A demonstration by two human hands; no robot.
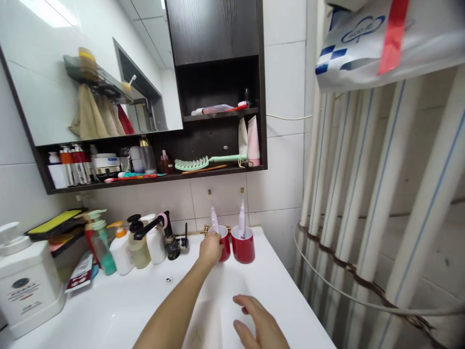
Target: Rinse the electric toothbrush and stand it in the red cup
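Two red cups stand side by side at the back right of the white sink counter, each with a pale electric toothbrush upright in it. My left hand (211,248) is at the left cup (224,246), its fingers closed at the rim beside the left toothbrush (214,219); the fingertips are partly hidden. The right cup (244,248) holds the other toothbrush (241,220) and is untouched. Nearer the front, my right hand (258,322) hovers over the counter with fingers apart, holding nothing.
A black faucet (173,242) and several pump bottles stand left of the cups. Above, a dark shelf (145,182) carries a green hairbrush (192,164) and toiletries. White pipes (378,208) and a hanging plastic bag (363,53) are at the right.
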